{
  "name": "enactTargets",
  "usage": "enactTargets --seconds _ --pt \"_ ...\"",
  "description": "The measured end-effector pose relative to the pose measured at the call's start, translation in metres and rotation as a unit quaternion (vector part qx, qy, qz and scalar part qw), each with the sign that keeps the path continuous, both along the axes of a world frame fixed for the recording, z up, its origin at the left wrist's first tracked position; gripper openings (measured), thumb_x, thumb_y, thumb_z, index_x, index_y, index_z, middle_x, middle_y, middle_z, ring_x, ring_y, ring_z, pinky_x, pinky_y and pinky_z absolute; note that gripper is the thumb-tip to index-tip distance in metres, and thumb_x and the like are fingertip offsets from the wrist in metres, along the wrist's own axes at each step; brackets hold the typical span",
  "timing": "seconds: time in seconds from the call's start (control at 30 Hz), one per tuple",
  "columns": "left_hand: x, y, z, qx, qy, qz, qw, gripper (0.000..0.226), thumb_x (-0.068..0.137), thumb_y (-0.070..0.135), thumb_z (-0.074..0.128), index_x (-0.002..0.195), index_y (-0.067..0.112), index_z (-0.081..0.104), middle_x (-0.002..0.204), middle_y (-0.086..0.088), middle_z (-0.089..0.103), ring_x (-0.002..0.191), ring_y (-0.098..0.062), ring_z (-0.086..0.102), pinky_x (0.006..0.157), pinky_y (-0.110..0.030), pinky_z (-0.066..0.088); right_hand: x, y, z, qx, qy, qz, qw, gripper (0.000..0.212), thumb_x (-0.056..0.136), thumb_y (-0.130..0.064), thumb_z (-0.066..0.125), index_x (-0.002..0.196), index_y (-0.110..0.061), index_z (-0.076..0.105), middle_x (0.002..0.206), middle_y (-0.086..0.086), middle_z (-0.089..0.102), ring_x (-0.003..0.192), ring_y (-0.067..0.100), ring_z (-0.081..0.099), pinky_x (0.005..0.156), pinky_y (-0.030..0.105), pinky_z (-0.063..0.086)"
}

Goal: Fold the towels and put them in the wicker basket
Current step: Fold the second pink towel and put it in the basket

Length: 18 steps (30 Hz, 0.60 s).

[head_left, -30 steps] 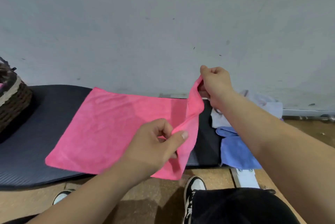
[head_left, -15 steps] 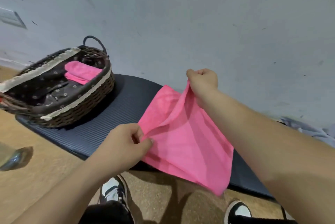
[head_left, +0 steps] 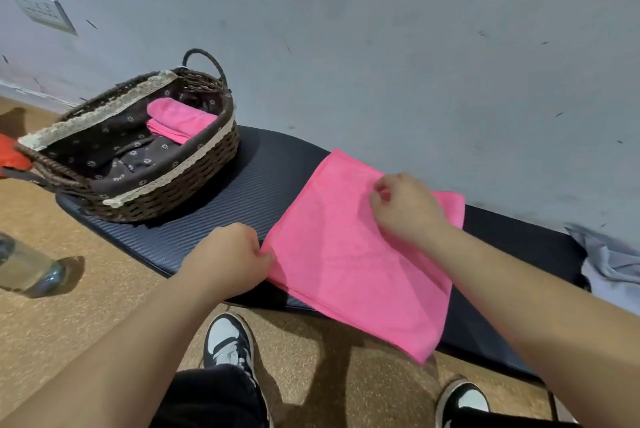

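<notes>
A pink towel (head_left: pixel 349 254) lies folded in half on the dark ribbed mat (head_left: pixel 242 192), its near corner hanging over the mat's front edge. My left hand (head_left: pixel 228 258) pinches the towel's left corner. My right hand (head_left: pixel 403 207) rests on the far part of the towel with curled fingers that pinch its top layer. To the left on the mat stands the brown wicker basket (head_left: pixel 166 185) with a dark flowered lining. A folded pink towel (head_left: pixel 178 121) lies inside it at the far end.
A pale blue-white cloth pile (head_left: pixel 609 261) sits at the mat's right end. A clear bottle (head_left: pixel 27 268) lies on the floor at left, an orange object (head_left: pixel 10 154) behind the basket. My shoes (head_left: pixel 228 341) stand below the mat. A wall rises close behind.
The towel's right edge has been carried over to the left and laid down, so the towel now lies folded flat. Both hands have dropped onto it. My view swung left, showing the basket.
</notes>
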<state>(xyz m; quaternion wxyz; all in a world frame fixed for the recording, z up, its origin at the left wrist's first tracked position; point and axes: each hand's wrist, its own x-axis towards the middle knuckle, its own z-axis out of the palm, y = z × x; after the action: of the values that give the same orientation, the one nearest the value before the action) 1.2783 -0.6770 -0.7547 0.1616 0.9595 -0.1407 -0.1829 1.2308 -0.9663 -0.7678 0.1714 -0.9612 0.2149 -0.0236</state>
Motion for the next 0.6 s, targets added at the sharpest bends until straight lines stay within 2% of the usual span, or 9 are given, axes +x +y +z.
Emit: enactTargets --seconds 0.07,0.1,0.17,0.27,0.33,0.4,0.47,0.53,0.6 --pt "0.000 0.000 0.001 0.003 0.008 0.005 1.000 0.038 0.086 0.048 0.064 0.069 0.014 0.061 0.073 0.000 0.066 0.077 -0.026 0.065 0.075 -0.037 0.058 -0.029 -0.006 -0.005 -0.020 0.136 0.039 0.990 0.054 0.101 -0.059 0.037 0.142 -0.029 0.053 0.158 0.015 0.041 0.149 0.038 0.034 0.121 0.048 0.031" --pt "0.000 0.000 0.001 0.005 0.010 0.004 1.000 0.038 0.087 0.047 0.065 0.070 0.013 0.061 0.073 -0.002 0.067 0.077 -0.026 0.065 0.074 -0.036 0.058 -0.043 -0.008 -0.006 -0.002 0.187 0.052 0.981 0.066 0.102 -0.064 0.031 0.161 -0.032 0.029 0.173 0.010 0.013 0.159 0.036 0.010 0.128 0.049 0.014" --pt "-0.002 -0.003 0.002 0.010 0.007 -0.002 1.000 0.038 0.088 0.046 0.066 0.072 0.012 0.063 0.074 -0.004 0.068 0.079 -0.028 0.066 0.074 -0.037 0.058 -0.068 -0.010 -0.006 0.011 0.239 0.055 0.969 0.076 0.102 -0.071 0.020 0.164 -0.038 -0.008 0.171 0.002 -0.023 0.158 0.031 -0.020 0.128 0.049 -0.006" --pt "-0.003 -0.014 0.004 0.014 -0.003 -0.011 1.000 0.036 0.090 0.047 0.064 0.076 0.014 0.064 0.080 -0.004 0.068 0.083 -0.030 0.065 0.077 -0.039 0.058 -0.095 -0.005 0.001 -0.001 0.283 0.019 0.959 0.081 0.097 -0.077 0.009 0.161 -0.038 -0.020 0.168 0.004 -0.031 0.156 0.033 -0.024 0.128 0.054 -0.005" --pt "-0.004 -0.026 0.003 0.009 -0.014 -0.020 1.000 0.033 0.092 0.048 0.062 0.078 0.018 0.060 0.086 -0.004 0.067 0.086 -0.031 0.064 0.079 -0.042 0.058 -0.110 0.002 0.014 -0.009 0.318 -0.001 0.948 0.086 0.094 -0.080 0.007 0.161 -0.034 -0.021 0.170 0.008 -0.027 0.158 0.037 -0.017 0.128 0.056 0.002" --pt "-0.005 -0.041 0.001 -0.003 -0.019 -0.027 0.999 0.029 0.093 0.047 0.059 0.081 0.021 0.055 0.090 -0.003 0.066 0.088 -0.031 0.063 0.079 -0.042 0.056 -0.124 0.004 0.029 -0.019 0.351 -0.021 0.936 0.093 0.092 -0.084 0.008 0.164 -0.030 -0.013 0.173 0.013 -0.013 0.159 0.039 0.001 0.124 0.057 0.017" --pt "-0.007 -0.057 -0.002 -0.013 -0.022 -0.038 0.999 0.024 0.094 0.045 0.055 0.084 0.023 0.052 0.092 -0.002 0.065 0.089 -0.030 0.062 0.077 -0.042 0.055 -0.131 0.001 0.046 -0.044 0.372 -0.033 0.927 0.094 0.091 -0.085 0.009 0.164 -0.026 0.015 0.168 0.015 0.025 0.150 0.037 0.034 0.110 0.051 0.036" --pt "-0.009 -0.072 -0.006 -0.023 -0.028 -0.052 0.998 0.020 0.095 0.041 0.054 0.085 0.025 0.051 0.094 -0.002 0.064 0.089 -0.029 0.061 0.075 -0.041 0.053 -0.128 -0.008 0.058 -0.072 0.374 -0.039 0.924 0.078 0.096 -0.079 0.015 0.138 -0.026 0.054 0.136 0.004 0.061 0.125 0.030 0.058 0.090 0.042 0.041" --pt "-0.009 -0.083 -0.008 -0.029 -0.035 -0.055 0.997 0.018 0.097 0.038 0.054 0.085 0.026 0.050 0.096 -0.001 0.063 0.089 -0.027 0.060 0.073 -0.039 0.050 -0.118 -0.025 0.064 -0.087 0.334 -0.068 0.936 0.057 0.100 -0.068 0.026 0.102 -0.024 0.063 0.102 -0.002 0.066 0.099 0.027 0.064 0.079 0.036 0.042"
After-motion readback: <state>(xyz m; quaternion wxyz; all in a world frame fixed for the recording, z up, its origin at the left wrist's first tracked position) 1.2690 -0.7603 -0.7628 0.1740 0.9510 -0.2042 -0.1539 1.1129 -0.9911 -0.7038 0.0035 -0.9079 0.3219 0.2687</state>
